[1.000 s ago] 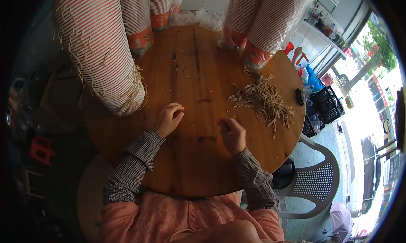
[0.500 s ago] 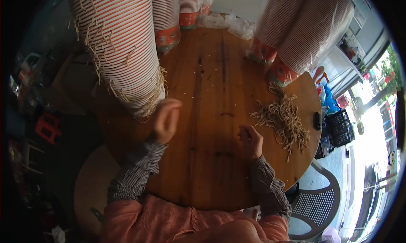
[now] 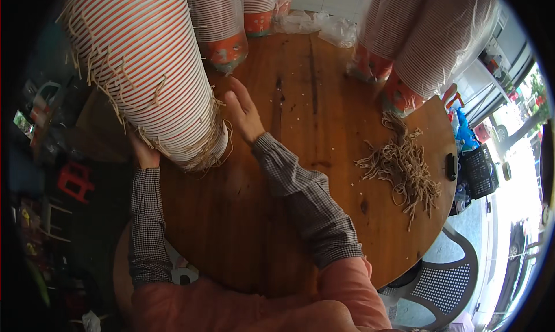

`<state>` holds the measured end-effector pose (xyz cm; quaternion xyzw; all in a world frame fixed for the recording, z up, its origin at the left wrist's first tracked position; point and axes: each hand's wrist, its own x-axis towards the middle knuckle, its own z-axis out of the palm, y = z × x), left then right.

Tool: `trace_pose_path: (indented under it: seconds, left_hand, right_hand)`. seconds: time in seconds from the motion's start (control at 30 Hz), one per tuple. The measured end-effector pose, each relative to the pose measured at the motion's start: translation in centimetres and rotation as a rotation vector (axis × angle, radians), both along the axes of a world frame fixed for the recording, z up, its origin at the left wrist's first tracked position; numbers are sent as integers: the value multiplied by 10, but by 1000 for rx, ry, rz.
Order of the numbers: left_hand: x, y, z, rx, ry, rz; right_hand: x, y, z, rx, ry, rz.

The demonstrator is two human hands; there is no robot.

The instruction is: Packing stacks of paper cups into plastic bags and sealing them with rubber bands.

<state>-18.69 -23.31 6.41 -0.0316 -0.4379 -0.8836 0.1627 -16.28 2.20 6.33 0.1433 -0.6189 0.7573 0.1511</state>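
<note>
A tall stack of nested paper cups (image 3: 153,72) with white and red-orange bands leans on the left side of the round table. Tan strings (image 3: 118,89) hang down its left side, and more are bunched around its lower end. My left hand (image 3: 145,153) is against the stack's left side near the bottom, its fingers hidden behind the cups. On the other side, close to the stack, my right hand (image 3: 247,115) is raised and open, fingers stretched out, holding nothing. A tangled heap of tan strings (image 3: 404,167) lies on the table at the right.
More cup stacks in clear plastic stand at the back left (image 3: 222,37) and the back right (image 3: 445,37) of the wooden table (image 3: 300,158). Crumpled plastic bags (image 3: 335,28) lie between them. A small black object (image 3: 451,167) sits at the right edge. A grey chair (image 3: 442,280) stands below.
My left hand has moved left to the far side of the stack. My right hand has reached left and forward to the stack's right side. The view has shifted, too.
</note>
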Motion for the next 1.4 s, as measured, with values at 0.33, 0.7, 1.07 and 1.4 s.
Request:
trace_pose_path:
  seconds: [0.33, 0.7, 1.07, 1.4]
  left_hand:
    - [24, 53, -29, -49, -86, 98]
    - [72, 174, -37, -246, -42, -196]
    - [-7, 138, -156, -181, 92, -114]
    - [-50, 7, -204, -69, -17, -226]
  right_hand:
    - [3, 10, -2, 33, 79, 109]
    - [85, 124, -4, -178, -161, -29]
    - [66, 97, -29, -86, -90, -167]
    - [100, 65, -26, 117, -82, -113]
